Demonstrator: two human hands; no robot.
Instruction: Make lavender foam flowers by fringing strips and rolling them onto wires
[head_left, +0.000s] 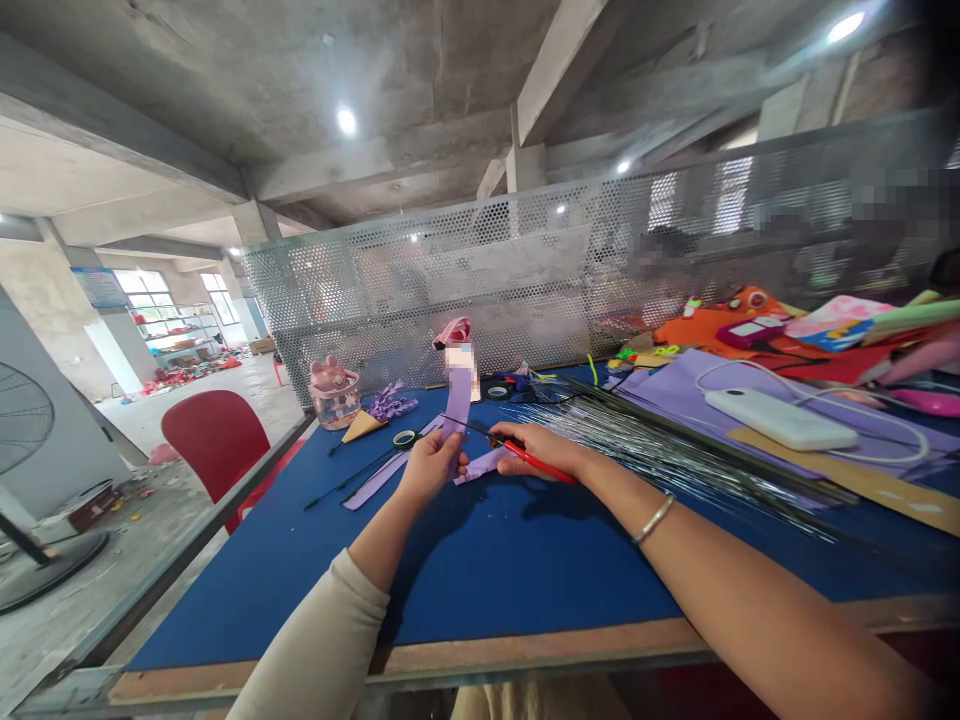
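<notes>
My left hand [431, 465] pinches the lower part of an upright purple strip [459, 398] above the blue table [510, 575]. My right hand [536, 452] is closed round red-handled scissors [544, 465], their dark blades pointing left across the strip close to my left fingers. Another purple piece [484, 463] with a ruffled edge lies between my hands. To the left of my left hand, a long purple strip [375, 483] rests beside thin dark stems [337, 485] and a roll of green tape [405, 439].
A pink-lidded clear jar [335, 395] and curled purple paper [391, 402] sit at the back left. Wire bundles [660, 440], purple sheets [667, 390] and a white power bank [780, 418] cover the right. A perforated metal panel [517, 270] stands behind; a red chair [214, 440] is left.
</notes>
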